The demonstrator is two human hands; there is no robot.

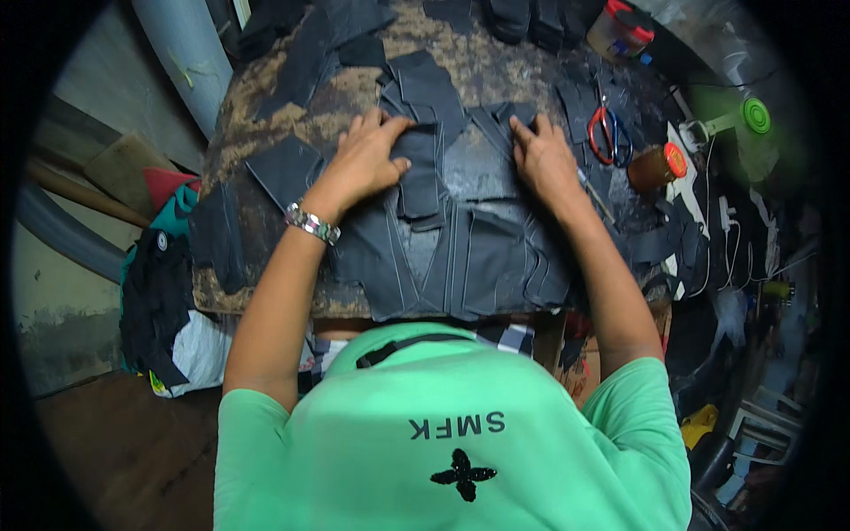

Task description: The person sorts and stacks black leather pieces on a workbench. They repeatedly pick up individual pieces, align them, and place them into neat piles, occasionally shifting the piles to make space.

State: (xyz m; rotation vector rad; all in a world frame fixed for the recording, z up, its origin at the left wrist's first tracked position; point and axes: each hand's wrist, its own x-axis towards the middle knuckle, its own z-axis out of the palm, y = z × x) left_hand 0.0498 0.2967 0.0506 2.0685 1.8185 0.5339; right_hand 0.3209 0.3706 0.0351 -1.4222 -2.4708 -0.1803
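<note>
Basically, head view: left hand (367, 159) pressed flat on a dark fabric panel (421, 173) at frame centre, fingers spread, no closed grip. Right hand (542, 159) likewise flat on the stitched dark garment piece (469, 257) on the counter (266, 115). Risk, my read: loose cut pieces could shift and misalign; red-handled scissors (606, 133) upper right sit near.

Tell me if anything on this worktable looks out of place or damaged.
The table top looks worn, its surface blotchy and flaked. A dark cloth piece droops over its left edge. Otherwise nothing stands out; both hands press on dark cloth pieces.
</note>
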